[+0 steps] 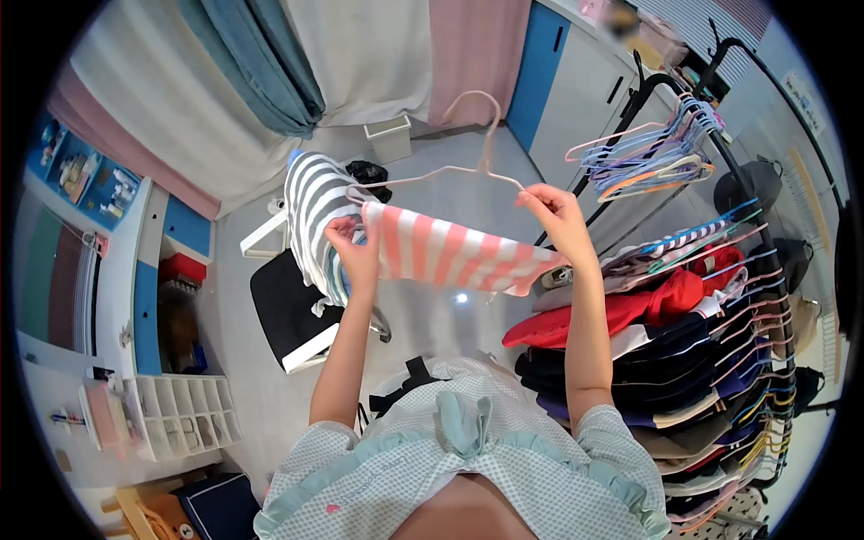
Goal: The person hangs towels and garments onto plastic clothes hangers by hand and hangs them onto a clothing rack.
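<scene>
Two hands share one job here: the left hand [356, 250] pinches the near end of a pink-and-white striped cloth [454, 248], while the right hand [560, 220] grips the right end of a pink hanger [484, 168]. The cloth is stretched out just below the hanger's sloping arms, in front of the wearer and above the floor. Judging by this, cloth and hanger are brought together, but the fit looks only part done: whether the cloth is folded over a lower bar or merely held against it cannot be told. The hanger's hook points up, free of the rack [743, 180] at the right, so that piece is not hung. Much looks finished there: a red garment [589, 322] and a long row of dark clothes [643, 382] already hang on it. Work seems to remain too, since a bunch of bare hangers [648, 162] sits at the rack's far end, and a black-and-white striped garment [315, 211] appears to lie loosely over the chair [281, 306], with no hanger showing in it.
</scene>
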Motion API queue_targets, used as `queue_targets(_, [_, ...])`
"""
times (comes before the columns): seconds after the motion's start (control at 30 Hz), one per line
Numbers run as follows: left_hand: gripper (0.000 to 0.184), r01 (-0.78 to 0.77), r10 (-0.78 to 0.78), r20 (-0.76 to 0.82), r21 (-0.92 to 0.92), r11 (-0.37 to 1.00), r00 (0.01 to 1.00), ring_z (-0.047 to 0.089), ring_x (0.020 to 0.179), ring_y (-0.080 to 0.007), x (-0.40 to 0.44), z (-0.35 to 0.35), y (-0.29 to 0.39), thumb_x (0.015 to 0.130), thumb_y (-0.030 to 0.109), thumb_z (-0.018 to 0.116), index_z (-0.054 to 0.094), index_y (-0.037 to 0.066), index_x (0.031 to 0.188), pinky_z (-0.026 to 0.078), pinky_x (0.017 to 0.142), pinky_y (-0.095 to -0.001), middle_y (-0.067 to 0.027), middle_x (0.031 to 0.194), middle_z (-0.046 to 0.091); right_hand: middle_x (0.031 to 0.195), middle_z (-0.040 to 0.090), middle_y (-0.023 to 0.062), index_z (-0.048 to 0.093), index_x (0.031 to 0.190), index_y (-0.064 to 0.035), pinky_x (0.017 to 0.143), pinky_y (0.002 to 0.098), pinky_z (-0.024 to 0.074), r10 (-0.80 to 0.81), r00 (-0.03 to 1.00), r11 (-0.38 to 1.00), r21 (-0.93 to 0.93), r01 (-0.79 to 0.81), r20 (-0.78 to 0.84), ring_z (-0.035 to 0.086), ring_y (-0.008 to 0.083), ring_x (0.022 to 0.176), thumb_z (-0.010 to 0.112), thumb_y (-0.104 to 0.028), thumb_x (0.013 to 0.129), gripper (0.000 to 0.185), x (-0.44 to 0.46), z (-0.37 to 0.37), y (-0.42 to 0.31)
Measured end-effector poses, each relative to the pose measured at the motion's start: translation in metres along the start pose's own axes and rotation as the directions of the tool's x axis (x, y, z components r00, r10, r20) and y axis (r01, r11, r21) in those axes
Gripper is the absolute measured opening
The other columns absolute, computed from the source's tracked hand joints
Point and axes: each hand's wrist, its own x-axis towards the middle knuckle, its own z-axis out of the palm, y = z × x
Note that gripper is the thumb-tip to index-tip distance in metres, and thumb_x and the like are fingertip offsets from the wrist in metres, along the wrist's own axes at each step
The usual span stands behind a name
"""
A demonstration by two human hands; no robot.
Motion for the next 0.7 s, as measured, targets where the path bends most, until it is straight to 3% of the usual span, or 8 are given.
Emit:
queue_targets(0.03, [0.049,-0.015,0.016,-0.001,0.08,0.997,1.0,0.05,0.091,-0.018,-0.001,0.0,-0.004,0.072,0.012,0.071,0.036,0.005,0.106,0.04,0.082,-0.0324,-0.007,0.1,0.045,0.071,0.052,-0.0038,0.061,0.088,-0.0004,0.054,0.0182,0.031,0.002,0.999,1.0,-0.011,-0.002,0.053,0.041,0.0027,0.064,0.054,-0.02,0.087,0.021,0.002,0.004,0.002])
queue_targets(0.17, [0.043,0.031,-0.039,0.252,0.033,0.999,0.967,0.05,0.093,-0.0169,-0.015,0.007,0.003,0.071,0.01,0.07,0.044,0.005,0.105,0.042,0.081,-0.0299,-0.0067,0.099,0.048,0.075,0.047,-0.0068,0.06,0.099,-0.0054,0.052,0.0165,0.0284,0.31,0.949,0.937,0.148,-0.316,0.064,0.038,0.0032,0.06,0.043,-0.034,0.091,0.034,-0.004,0.028,-0.021])
queue_targets(0.23, [0.031,0.15,-0.13,0.594,0.017,0.989,0.794,0.051,0.097,-0.0196,-0.027,0.011,0.029,0.072,0.009,0.065,0.052,0.007,0.101,0.041,0.083,-0.0291,-0.0082,0.102,0.052,0.067,0.039,-0.0081,0.059,0.101,-0.0071,0.048,0.017,0.0213,0.335,0.94,0.909,0.238,-0.341,0.069,0.03,0.0015,0.057,0.041,-0.033,0.092,0.033,-0.006,0.039,-0.023])
queue_targets(0.3, [0.03,0.098,-0.011,0.735,-0.076,0.992,0.678,0.052,0.1,-0.02,-0.044,0.02,0.053,0.073,0.01,0.065,0.058,0.012,0.101,0.042,0.085,-0.0317,-0.0054,0.103,0.056,0.064,0.033,-0.0088,0.058,0.104,-0.0068,0.045,0.0161,0.0168,0.364,0.93,0.87,0.335,-0.361,0.058,0.026,0.0,0.055,0.043,-0.027,0.091,0.029,-0.005,0.05,-0.021])
queue_targets(0.4, [0.037,-0.444,0.401,0.734,-0.151,0.883,0.548,0.05,0.105,-0.0208,-0.053,0.032,0.074,0.064,0.009,0.071,0.061,0.013,0.1,0.041,0.088,-0.0362,-0.0026,0.101,0.059,0.064,0.033,-0.0088,0.057,0.107,-0.0045,0.044,0.0153,0.017,0.311,0.947,0.847,0.429,-0.313,0.077,0.026,-0.0003,0.055,0.046,-0.022,0.09,0.027,-0.006,0.056,-0.015])
queue_targets(0.47, [0.035,-0.564,0.544,0.706,-0.245,0.789,0.454,0.051,0.104,-0.0215,-0.049,0.039,0.082,0.062,0.011,0.071,0.063,0.015,0.096,0.039,0.09,-0.0388,-0.001,0.1,0.06,0.064,0.033,-0.0089,0.056,0.109,-0.0026,0.043,0.0152,0.0185,0.309,0.948,0.831,0.464,-0.308,0.077,0.027,-0.0005,0.055,0.046,-0.02,0.09,0.028,-0.009,0.061,-0.018])
queue_targets(0.6, [0.029,-0.632,0.643,0.676,-0.331,0.701,0.359,0.051,0.102,-0.0194,-0.047,0.05,0.08,0.061,0.014,0.071,0.066,0.018,0.089,0.038,0.091,-0.0403,0.003,0.099,0.06,0.061,0.032,-0.0083,0.055,0.109,-0.0006,0.043,0.0159,0.0205,0.319,0.945,0.837,0.447,-0.317,0.074,0.027,0.0003,0.052,0.047,-0.018,0.09,0.028,-0.014,0.068,-0.027])
queue_targets(0.7, [0.027,-0.591,0.635,0.683,-0.359,0.723,0.361,0.051,0.101,-0.0192,-0.05,0.058,0.071,0.061,0.014,0.072,0.067,0.019,0.087,0.038,0.091,-0.0382,0.0045,0.098,0.06,0.059,0.031,-0.0074,0.055,0.109,0.0001,0.043,0.0167,0.0216,0.325,0.941,0.81,0.486,-0.328,0.094,0.026,0.0014,0.049,0.047,-0.018,0.09,0.028,-0.018,0.073,-0.013])
